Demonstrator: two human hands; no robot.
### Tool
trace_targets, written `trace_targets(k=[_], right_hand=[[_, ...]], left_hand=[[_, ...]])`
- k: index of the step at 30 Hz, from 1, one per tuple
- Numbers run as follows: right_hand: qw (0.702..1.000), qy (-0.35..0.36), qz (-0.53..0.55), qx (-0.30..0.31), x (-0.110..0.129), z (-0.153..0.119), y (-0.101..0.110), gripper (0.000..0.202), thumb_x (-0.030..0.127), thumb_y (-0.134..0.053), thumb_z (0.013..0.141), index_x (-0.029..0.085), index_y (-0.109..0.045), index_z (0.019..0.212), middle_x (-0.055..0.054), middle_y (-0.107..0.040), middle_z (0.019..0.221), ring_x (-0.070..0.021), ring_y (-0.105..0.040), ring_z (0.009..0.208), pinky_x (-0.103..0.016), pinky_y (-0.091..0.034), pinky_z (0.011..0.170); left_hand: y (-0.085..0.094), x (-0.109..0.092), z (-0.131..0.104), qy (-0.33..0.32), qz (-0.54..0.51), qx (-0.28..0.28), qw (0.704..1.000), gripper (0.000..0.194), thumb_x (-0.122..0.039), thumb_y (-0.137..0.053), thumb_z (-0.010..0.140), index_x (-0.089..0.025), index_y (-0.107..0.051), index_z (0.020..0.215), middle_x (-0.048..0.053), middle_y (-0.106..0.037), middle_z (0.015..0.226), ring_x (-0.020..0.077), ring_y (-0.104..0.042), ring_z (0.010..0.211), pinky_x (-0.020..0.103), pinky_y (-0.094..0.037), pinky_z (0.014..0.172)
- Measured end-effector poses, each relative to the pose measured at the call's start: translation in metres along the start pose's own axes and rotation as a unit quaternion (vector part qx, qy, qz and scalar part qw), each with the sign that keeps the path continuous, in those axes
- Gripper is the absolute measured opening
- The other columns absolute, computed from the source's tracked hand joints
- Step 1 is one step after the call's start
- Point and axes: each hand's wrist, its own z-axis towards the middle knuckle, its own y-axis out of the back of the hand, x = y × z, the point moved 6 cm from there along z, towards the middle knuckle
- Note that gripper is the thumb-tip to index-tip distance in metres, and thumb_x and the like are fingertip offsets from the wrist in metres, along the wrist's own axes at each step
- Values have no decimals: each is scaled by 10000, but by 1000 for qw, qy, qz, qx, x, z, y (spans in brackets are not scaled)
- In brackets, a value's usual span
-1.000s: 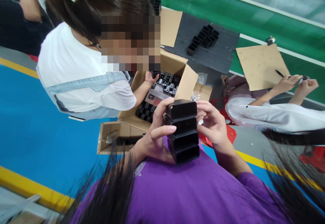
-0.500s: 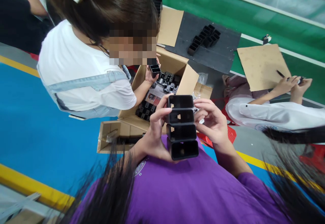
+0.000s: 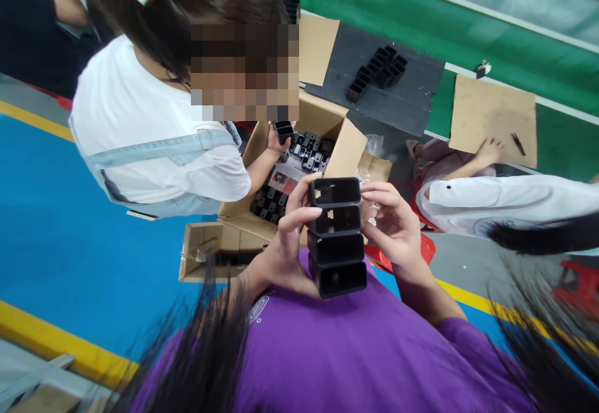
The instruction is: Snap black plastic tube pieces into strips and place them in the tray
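Several black rectangular open-ended cases (image 3: 336, 249) sit one against another in a row in front of my chest, with their hollow ends facing me. My left hand (image 3: 292, 241) is wrapped round the row from the left, its thumb low and its fingers near the upper cases. On the other side, my right hand (image 3: 390, 219) has its fingertips bent against the right edge of the upper cases. Small light notches show inside the top two cases. The far ends of the cases are hidden.
A co-worker in white (image 3: 163, 132) at the left holds similar black cases (image 3: 283, 130) over a cardboard box (image 3: 353, 145) of black parts. More cases (image 3: 379, 70) stand on a dark mat (image 3: 327, 88). At the right, another person's hand (image 3: 491, 150) rests by a cardboard sheet (image 3: 496, 107) with a pen (image 3: 518, 144).
The row of cases in my hands has tilted slightly, and the lower notches no longer show. The person at the right has let go of the pen, and the cardboard sheet has turned.
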Motion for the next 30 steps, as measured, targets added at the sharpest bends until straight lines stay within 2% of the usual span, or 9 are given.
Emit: trace_targets(k=[3, 7, 14, 23, 27, 30], right_hand=[[1000, 0, 4, 2, -1, -1, 0, 423, 170, -696, 923, 361, -651, 1298, -62, -661, 1268, -193, -680, 983, -282, -580, 622], [1000, 1, 15, 10, -1, 0, -1, 446, 152, -695, 923, 357, -646, 1315, -61, -651, 1275, -155, -662, 860, -254, -550, 565], [1000, 14, 7, 12, 2, 1, -1, 449, 148, -700, 918, 349, -646, 1316, -61, -657, 1262, -184, -677, 984, -270, -572, 644], [999, 44, -1, 2, 8, 3, 0, 500, 89, -681, 906, 352, -638, 1329, -61, -663, 1258, -208, -667, 1103, -325, -613, 777], [999, 50, -9, -7, 14, -1, 2, 530, 45, -661, 896, 351, -643, 1329, -55, -659, 1259, -179, -681, 968, -317, -607, 717], [995, 81, -50, -24, 24, -5, 5, 545, 28, -656, 890, 361, -654, 1320, -47, -660, 1257, -183, -675, 964, -332, -605, 724]], left_hand=[[0, -1, 0, 0, 22, -5, 1000, 1004, -662, -802, 774, -320, -225, 1521, 152, -156, 1718, 419, -230, 1592, 681, -440, 1165], [0, -3, 0, -7, 43, 0, 999, 896, -555, -787, 839, -306, -233, 1498, 153, -115, 1732, 400, -287, 1573, 619, -512, 1121], [-1, -7, 1, -31, 68, 16, 997, 958, -524, -834, 795, -306, -240, 1515, 162, -89, 1729, 431, -244, 1587, 674, -469, 1149], [0, -9, 0, -38, 130, 18, 991, 927, -550, -842, 780, -319, -272, 1473, 171, -152, 1717, 423, -278, 1578, 709, -393, 1198], [0, -11, 1, -43, 159, 32, 986, 873, -547, -800, 823, -326, -274, 1484, 134, -94, 1738, 408, -269, 1586, 655, -460, 1175], [1, -15, 2, -49, 199, 29, 978, 802, -570, -748, 864, -327, -284, 1471, 108, -87, 1749, 372, -272, 1589, 622, -478, 1171]])
